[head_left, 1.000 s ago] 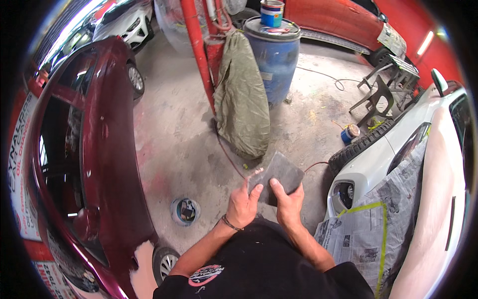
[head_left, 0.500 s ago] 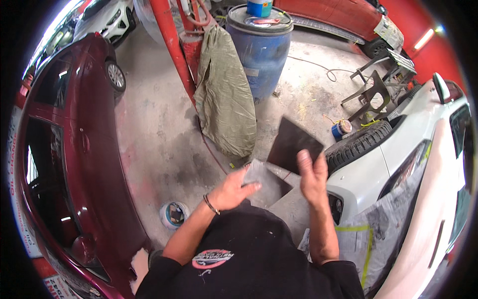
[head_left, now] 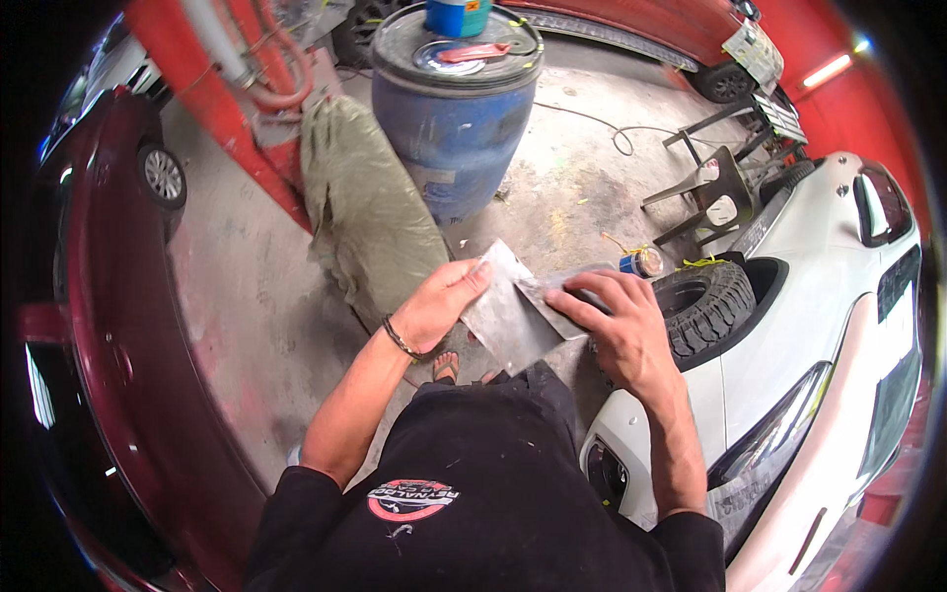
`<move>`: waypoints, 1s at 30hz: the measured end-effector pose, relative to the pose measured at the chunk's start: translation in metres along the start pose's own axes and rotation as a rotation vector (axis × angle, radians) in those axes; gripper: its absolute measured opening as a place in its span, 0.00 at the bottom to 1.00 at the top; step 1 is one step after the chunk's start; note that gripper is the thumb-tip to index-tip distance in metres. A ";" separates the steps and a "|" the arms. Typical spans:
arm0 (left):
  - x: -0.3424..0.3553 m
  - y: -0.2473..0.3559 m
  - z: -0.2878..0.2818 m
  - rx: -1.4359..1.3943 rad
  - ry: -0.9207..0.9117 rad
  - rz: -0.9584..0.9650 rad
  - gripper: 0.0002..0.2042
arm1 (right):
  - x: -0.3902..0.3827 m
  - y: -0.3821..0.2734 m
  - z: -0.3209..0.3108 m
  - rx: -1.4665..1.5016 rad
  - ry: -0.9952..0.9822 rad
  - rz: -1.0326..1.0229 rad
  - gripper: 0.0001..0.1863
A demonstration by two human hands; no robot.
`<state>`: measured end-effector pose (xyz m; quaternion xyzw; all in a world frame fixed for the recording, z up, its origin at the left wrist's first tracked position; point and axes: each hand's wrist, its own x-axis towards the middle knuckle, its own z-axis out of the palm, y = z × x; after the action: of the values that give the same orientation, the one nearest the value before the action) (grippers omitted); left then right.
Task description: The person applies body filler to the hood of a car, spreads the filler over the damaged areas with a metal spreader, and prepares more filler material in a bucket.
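Thumb on top, the left hand pinches a pale sheet; the right hand grips a grey sheet overlapping its right side. A drum stands far off.

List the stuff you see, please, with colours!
Flat sheets: 2, grey, in the hands
Barrel: 1, blue, top middle
Large can: 1, blue, on barrel
Small can: 1, blue, floor
Cover: 1, green, beside post
Post: 1, red, upper left
Car: 1, maroon, left
Other cars: 2, white, right and top left
Vehicle: 1, red, top right
Chair: 1, dark, upper right
Bracelet: 1, dark, left wrist
Shirt: 1, black, bottom
Left hand: 1, bare, holding a sheet
Right hand: 1, bare, holding a sheet
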<state>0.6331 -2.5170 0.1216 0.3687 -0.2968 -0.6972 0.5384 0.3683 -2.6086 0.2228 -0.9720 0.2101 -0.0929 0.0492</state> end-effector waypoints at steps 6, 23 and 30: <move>0.084 0.007 0.022 0.488 -0.011 0.129 0.21 | 0.088 0.166 0.054 0.607 0.550 0.715 0.16; 0.419 0.006 0.082 -0.119 0.493 0.265 0.23 | 0.144 0.373 0.094 2.207 0.057 0.790 0.17; 0.475 0.046 0.075 -0.347 0.424 0.205 0.22 | 0.184 0.458 0.086 2.370 0.356 0.734 0.23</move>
<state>0.5244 -2.9879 0.1083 0.3768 -0.0897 -0.5870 0.7110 0.3673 -3.0957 0.1061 -0.1886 0.2591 -0.3353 0.8859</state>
